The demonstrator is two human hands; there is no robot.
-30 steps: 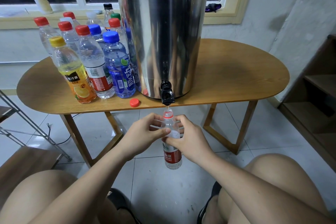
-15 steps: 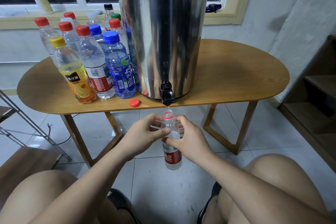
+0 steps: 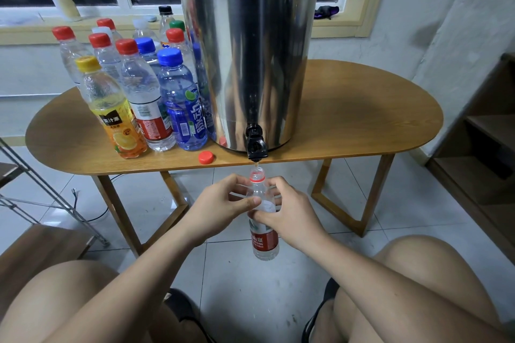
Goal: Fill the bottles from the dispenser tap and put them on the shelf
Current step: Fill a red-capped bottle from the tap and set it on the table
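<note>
**Bottle held under the tap with both hands**

A person sits facing a wooden desk (image 3: 362, 120), knees at the bottom corners of the view. Both hands are clamped on one clear bottle (image 3: 264, 241) with a red label. The left hand (image 3: 223, 203) curls round its shoulder from the left. The right hand (image 3: 292, 217) wraps it from the right, a little lower, and the two thumbs meet on the near side.

The bottle is upright and has no cap; only a red ring shows at its neck. It hangs in the air in front of the desk edge, above the tiled floor. Its mouth sits straight below the black tap (image 3: 255, 143), close to the spout but not touching it. A short pale thread shows between spout and mouth.

The tap sticks out from the base of a tall steel dispenser (image 3: 250, 50) standing on the desk. A loose red cap (image 3: 206, 157) lies on the desk just left of the tap. Further left stands a cluster of capped bottles, with an orange juice bottle (image 3: 111, 108) and a blue bottle (image 3: 182, 103) at the front. A wooden shelf (image 3: 487, 131) stands at the right edge, well apart from the hands.
</note>
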